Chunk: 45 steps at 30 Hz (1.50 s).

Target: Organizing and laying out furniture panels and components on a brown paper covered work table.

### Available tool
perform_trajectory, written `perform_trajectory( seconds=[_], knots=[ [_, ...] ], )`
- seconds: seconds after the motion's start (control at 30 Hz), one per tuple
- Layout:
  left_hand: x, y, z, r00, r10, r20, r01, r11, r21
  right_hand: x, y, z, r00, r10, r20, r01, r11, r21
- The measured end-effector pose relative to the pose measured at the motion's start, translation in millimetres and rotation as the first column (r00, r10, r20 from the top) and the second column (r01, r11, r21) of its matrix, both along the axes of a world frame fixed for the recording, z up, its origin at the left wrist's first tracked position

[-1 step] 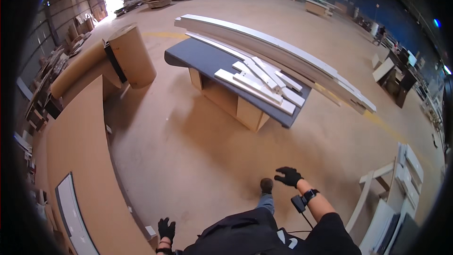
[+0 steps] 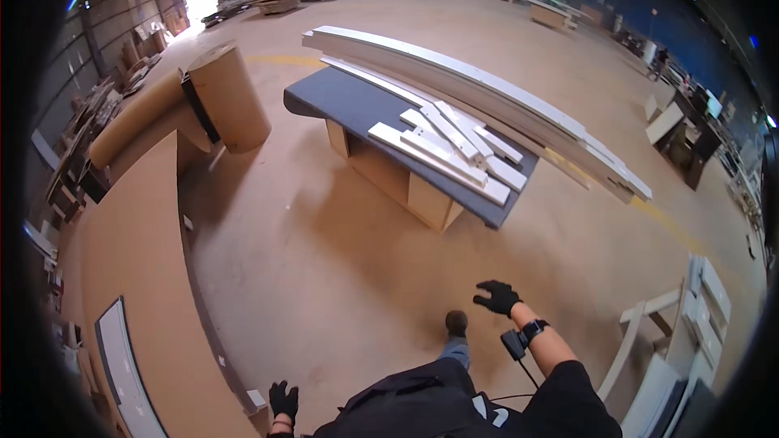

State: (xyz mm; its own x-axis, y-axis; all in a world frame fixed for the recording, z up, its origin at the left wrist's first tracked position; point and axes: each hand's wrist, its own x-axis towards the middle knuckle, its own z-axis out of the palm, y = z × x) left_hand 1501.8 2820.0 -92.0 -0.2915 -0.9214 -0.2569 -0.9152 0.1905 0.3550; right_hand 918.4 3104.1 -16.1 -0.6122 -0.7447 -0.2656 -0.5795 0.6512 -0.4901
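Still unchanged, gloved left hand and right hand loosely open, empty, above bare floor.

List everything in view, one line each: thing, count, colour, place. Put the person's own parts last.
Work table: one, dark blue-grey top on a tan wooden base, centre.
Short boards: several, white, piled on the table's right end.
Long planks: a stack, white, along the table's far side.
Big rolls: two, brown, upper left.
Flat panel: one, tan, left.
White frames: a few, lower right.
Shoe: one, dark, on the floor.
Left hand: black glove, empty.
Right hand: black glove, empty, fingers spread.
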Motion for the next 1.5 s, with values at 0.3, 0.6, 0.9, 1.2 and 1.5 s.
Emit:
perform_trajectory(
  seconds=[0.3,0.6,0.9,1.2,1.5],
  knots=[
    [-152.3,101.1,50.1,0.976,-0.059,0.209,-0.009,0.951,0.308,-369.4,-102.0,-66.5,0.956,-0.252,-0.153,0.254,0.967,-0.007],
    [-353.8,82.3,114.3,0.988,0.036,0.147,-0.072,0.967,0.244,-499.8,-116.2,-104.7,0.971,-0.072,-0.229,0.100,0.989,0.113],
    [-455.9,52.7,123.3,0.992,-0.116,0.056,0.096,0.957,0.273,-541.7,-116.2,-73.9,0.985,0.168,-0.028,-0.169,0.985,-0.038],
    [-454.9,60.9,124.0,0.991,-0.114,0.063,0.087,0.941,0.326,-487.3,-86.1,12.2,0.288,0.048,0.957,0.304,0.943,-0.138],
    [-433.7,57.0,136.4,0.965,-0.138,-0.223,0.175,0.972,0.157,-334.8,-92.1,74.6,0.707,0.271,0.654,-0.036,0.936,-0.349]
  ],
)
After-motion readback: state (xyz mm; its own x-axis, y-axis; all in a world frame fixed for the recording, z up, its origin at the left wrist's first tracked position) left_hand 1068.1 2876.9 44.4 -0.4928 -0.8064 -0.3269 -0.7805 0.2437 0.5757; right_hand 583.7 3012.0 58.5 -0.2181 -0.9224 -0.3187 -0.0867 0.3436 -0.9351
